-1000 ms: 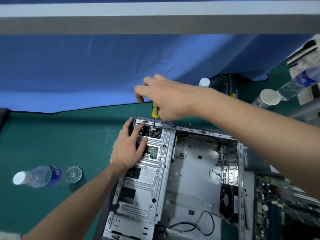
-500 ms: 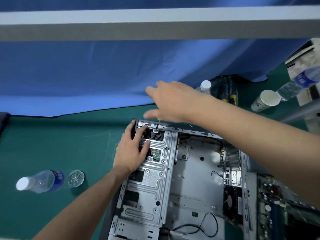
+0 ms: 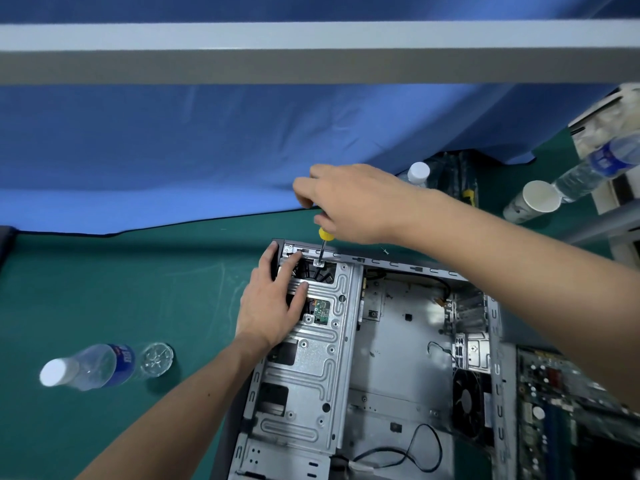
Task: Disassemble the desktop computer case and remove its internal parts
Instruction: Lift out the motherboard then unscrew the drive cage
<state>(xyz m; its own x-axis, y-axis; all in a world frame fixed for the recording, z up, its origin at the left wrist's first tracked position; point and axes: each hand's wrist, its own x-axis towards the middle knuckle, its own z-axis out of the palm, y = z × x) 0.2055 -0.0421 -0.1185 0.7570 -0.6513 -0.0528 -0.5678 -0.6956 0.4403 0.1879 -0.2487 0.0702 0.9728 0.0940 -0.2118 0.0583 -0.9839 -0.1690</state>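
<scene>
The open grey computer case (image 3: 408, 344) lies on its side on the green mat. A silver drive cage (image 3: 311, 372) fills its left half. My left hand (image 3: 273, 299) rests on the cage's far end with fingers spread over a black fan opening. My right hand (image 3: 353, 202) grips a yellow-handled screwdriver (image 3: 323, 244) from above. Its tip stands on a screw at the cage's top edge. A small green circuit board (image 3: 322, 311) shows beside my left thumb. A black fan (image 3: 467, 403) sits at the case's right wall.
A removed motherboard (image 3: 568, 403) lies to the right of the case. A water bottle (image 3: 86, 367) and a clear dish (image 3: 156, 359) lie at the left. A paper cup (image 3: 533, 200), two more bottles (image 3: 417, 173) (image 3: 599, 168) and a loose screw (image 3: 385, 251) lie at the back right. Blue cloth hangs behind.
My right hand has shifted its fingers on the screwdriver handle between frames, as in turning it; the handle's yellow end shows again. My left hand stays on the cage.
</scene>
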